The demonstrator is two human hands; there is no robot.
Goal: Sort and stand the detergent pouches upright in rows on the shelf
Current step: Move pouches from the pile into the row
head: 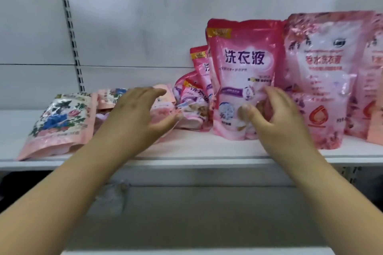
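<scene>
Shelf [196, 147]: white board, carrying all the pouches against a pale back panel.
Floral pouch [60, 122]: lay flat at the far left, near the shelf's front edge.
Left hand [138, 109]: hovered with fingers spread and relaxed, holding nothing, over a toppled peach pouch [163, 107].
Fallen pouches [192, 101]: pink ones leaned and lay in a heap between the two hands.
Pink pouch [244, 68]: stood upright at centre, front of its row.
Right hand [275, 114]: thumb and fingers curled round that pouch's lower right side.
Pale pink pouches [323, 72]: stood upright at the right, just beside it.
</scene>
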